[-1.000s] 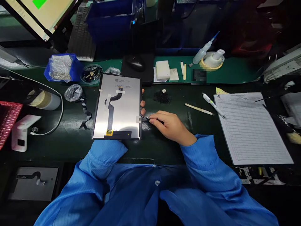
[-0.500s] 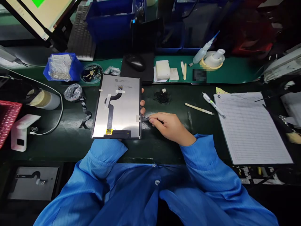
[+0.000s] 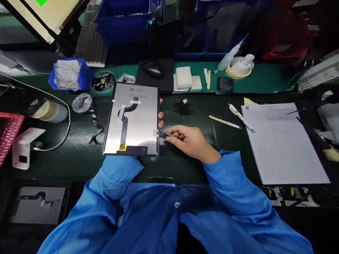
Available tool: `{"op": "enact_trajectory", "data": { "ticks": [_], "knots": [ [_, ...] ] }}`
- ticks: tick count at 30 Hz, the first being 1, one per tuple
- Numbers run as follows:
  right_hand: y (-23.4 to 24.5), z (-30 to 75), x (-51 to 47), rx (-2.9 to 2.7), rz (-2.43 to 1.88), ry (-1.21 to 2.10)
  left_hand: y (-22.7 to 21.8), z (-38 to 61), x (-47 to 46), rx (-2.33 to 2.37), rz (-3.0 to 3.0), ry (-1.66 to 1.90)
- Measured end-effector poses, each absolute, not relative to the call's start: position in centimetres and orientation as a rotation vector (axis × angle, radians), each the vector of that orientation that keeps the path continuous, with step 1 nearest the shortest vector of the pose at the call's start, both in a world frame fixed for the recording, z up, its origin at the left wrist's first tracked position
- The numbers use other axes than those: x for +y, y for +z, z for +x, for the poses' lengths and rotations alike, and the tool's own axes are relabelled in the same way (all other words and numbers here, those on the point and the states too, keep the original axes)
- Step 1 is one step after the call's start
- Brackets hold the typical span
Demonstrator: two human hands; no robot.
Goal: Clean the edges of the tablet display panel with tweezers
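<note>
A display panel (image 3: 144, 121) with a silver back and a curved black flex cable (image 3: 124, 128) is held above the bench. My left hand (image 3: 160, 115) supports it from beneath; only fingertips show past its right edge, the rest being hidden. My right hand (image 3: 189, 141) pinches a pair of metal tweezers (image 3: 172, 134). Their tips meet the panel's right edge beside a small pale piece of tape (image 3: 155, 133). More strips of pale tape lie across the cable, and a yellow patch (image 3: 122, 147) marks its lower end.
Right of the panel lie a heap of black scraps (image 3: 182, 108), a thin stick (image 3: 225, 122), a pen (image 3: 241, 118) and a printed form (image 3: 283, 141). Leftward are a loose black flex strip (image 3: 96, 128) and a white cable (image 3: 66, 141). A second panel (image 3: 38, 208) sits lower left.
The fingers of my right hand have shifted along the tweezers, so more of the metal shows. The panel and my left hand stay almost where they were.
</note>
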State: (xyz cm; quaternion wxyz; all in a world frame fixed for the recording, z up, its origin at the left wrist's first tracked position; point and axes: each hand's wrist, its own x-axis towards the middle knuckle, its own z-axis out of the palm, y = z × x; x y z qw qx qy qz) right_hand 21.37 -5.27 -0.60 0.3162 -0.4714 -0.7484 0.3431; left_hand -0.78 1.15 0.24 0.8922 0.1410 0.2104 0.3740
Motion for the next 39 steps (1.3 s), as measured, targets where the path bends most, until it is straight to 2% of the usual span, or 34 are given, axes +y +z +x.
{"op": "enact_trajectory", "data": {
  "ticks": [7, 13, 20, 25, 32, 39],
  "knots": [
    [-0.5, 21.5, -5.0, -2.069, -1.175, 0.739, 0.3, -0.7, 1.2, 0.451, 0.310, 0.775],
    [-0.9, 21.4, -5.3, -1.977, -1.234, 0.873, 0.4, -0.6, 1.2, 0.475, 0.274, 0.788],
    [-0.6, 21.5, -5.0, -2.087, -1.167, 0.713, 0.3, -1.1, 1.1, 0.421, 0.285, 0.778],
    [-0.7, 21.4, -5.2, -2.013, -1.225, 0.843, 0.7, -1.3, 0.9, 0.413, 0.246, 0.765],
    [-0.8, 21.5, -5.0, -2.108, -1.138, 0.642, 1.6, -1.1, 0.3, 0.397, 0.231, 0.806],
    [-1.1, 21.3, -5.3, -1.998, -1.211, 0.800, 1.4, -1.2, 0.2, 0.406, 0.258, 0.815]
  ]
}}
